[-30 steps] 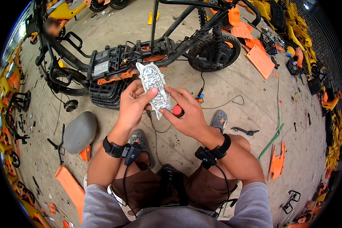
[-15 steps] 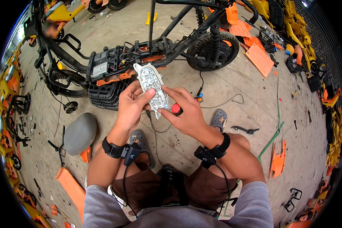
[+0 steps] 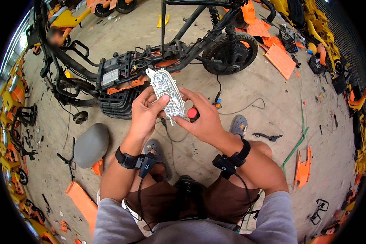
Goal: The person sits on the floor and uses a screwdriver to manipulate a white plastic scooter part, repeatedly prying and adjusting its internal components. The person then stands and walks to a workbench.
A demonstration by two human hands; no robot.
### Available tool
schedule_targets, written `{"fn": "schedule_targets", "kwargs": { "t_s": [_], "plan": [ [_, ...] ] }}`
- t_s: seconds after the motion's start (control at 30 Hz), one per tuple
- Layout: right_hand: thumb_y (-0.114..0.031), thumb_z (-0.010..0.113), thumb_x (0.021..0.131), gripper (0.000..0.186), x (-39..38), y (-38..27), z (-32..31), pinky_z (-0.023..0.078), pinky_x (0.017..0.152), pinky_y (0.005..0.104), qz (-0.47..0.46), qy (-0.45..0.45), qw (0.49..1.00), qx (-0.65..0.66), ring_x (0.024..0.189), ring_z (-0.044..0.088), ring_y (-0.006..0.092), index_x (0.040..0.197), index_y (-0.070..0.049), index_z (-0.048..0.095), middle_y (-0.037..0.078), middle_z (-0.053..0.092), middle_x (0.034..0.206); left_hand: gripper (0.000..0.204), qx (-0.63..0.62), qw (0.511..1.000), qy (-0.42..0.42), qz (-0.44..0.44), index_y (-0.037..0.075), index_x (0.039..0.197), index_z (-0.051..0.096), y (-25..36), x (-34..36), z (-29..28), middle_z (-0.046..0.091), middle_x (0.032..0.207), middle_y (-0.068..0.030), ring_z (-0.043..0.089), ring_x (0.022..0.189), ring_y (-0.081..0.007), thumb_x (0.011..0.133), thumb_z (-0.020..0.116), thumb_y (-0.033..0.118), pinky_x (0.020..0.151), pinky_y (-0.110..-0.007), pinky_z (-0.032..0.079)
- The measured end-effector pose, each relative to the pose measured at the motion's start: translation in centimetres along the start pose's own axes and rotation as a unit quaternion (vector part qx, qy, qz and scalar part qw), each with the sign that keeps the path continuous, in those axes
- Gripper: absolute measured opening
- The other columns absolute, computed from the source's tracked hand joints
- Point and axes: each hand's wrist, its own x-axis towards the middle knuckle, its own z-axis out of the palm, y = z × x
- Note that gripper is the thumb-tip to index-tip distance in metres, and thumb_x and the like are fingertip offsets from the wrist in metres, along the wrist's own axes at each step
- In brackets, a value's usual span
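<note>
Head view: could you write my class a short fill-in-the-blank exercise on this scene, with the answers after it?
1. The left hand has its ____ on the face of the silvery oblong part.
2. The right hand holds an object whose round end is ____.
3. The grey rounded piece lies to the ____ of both shoes.

Missing words: thumb; red; left.

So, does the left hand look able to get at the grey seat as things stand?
Probably not straight away: the left hand holds the oval silver light unit. With the hand free, nothing visible would block the way to the grey seat.
</note>
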Motion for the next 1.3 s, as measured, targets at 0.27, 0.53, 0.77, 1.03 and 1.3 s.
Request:
{"fn": "schedule_targets", "kwargs": {
  "t_s": [0.27, 0.53, 0.77, 1.03, 1.3],
  "plan": [
    [-0.016, 0.072, 0.081, 0.043, 0.2, 0.0, -0.3, 0.050, 0.075, 0.0324, 0.055, 0.031, 0.995, 0.081, 0.087, 0.064, 0.0234, 0.120, -0.003, 0.059, 0.011, 0.064, 0.095, 0.039, 0.035, 0.999, -0.026, 0.027, -0.004, 0.121, 0.054, 0.4, -0.3, 0.3, 0.067, 0.107, -0.0097, 0.066, 0.085, -0.0105, 0.088, 0.070, 0.009, 0.065, -0.020, 0.052],
    [-0.016, 0.071, 0.082, 0.038, 0.4, 0.5, -1.0, 0.050, 0.077, 0.0328, 0.110, 0.061, 0.985, 0.118, 0.088, 0.064, 0.0215, 0.114, 0.002, 0.061, 0.011, 0.066, 0.092, 0.039, 0.081, 0.994, -0.070, 0.032, -0.011, 0.118, 0.055, 0.0, -0.7, 1.4, 0.067, 0.103, -0.0151, 0.066, 0.088, -0.0136, 0.086, 0.071, 0.004, 0.074, -0.025, 0.055],
    [-0.015, 0.070, 0.083, 0.036, 0.4, 0.7, -1.3, 0.049, 0.076, 0.0290, 0.142, 0.045, 0.975, 0.162, 0.084, 0.063, 0.0155, 0.112, 0.004, 0.062, 0.011, 0.067, 0.088, 0.035, 0.092, 0.992, -0.079, 0.034, -0.009, 0.117, 0.057, -0.2, -0.7, 2.0, 0.068, 0.099, -0.0115, 0.066, 0.082, -0.0119, 0.087, 0.069, 0.006, 0.070, -0.025, 0.054],
    [-0.015, 0.070, 0.083, 0.034, 0.4, 0.9, -1.1, 0.049, 0.077, 0.0293, 0.146, 0.037, 0.977, 0.154, 0.084, 0.063, 0.0158, 0.110, 0.005, 0.062, 0.011, 0.068, 0.089, 0.035, 0.139, 0.988, -0.063, 0.034, -0.009, 0.114, 0.058, -0.1, -1.0, 1.9, 0.068, 0.096, -0.0104, 0.065, 0.082, -0.0105, 0.085, 0.072, 0.005, 0.071, -0.025, 0.054],
    [-0.012, 0.072, 0.079, 0.040, 0.7, 1.8, -1.3, 0.047, 0.073, 0.0256, 0.135, 0.001, 0.987, 0.085, 0.081, 0.055, 0.0098, 0.114, 0.001, 0.061, 0.007, 0.062, 0.093, 0.029, 0.337, 0.938, -0.041, 0.069, -0.004, 0.111, 0.062, -0.6, -1.0, 1.0, 0.067, 0.089, -0.0043, 0.060, 0.077, -0.0071, 0.085, 0.071, 0.004, 0.066, -0.023, 0.050]
  ]
}}
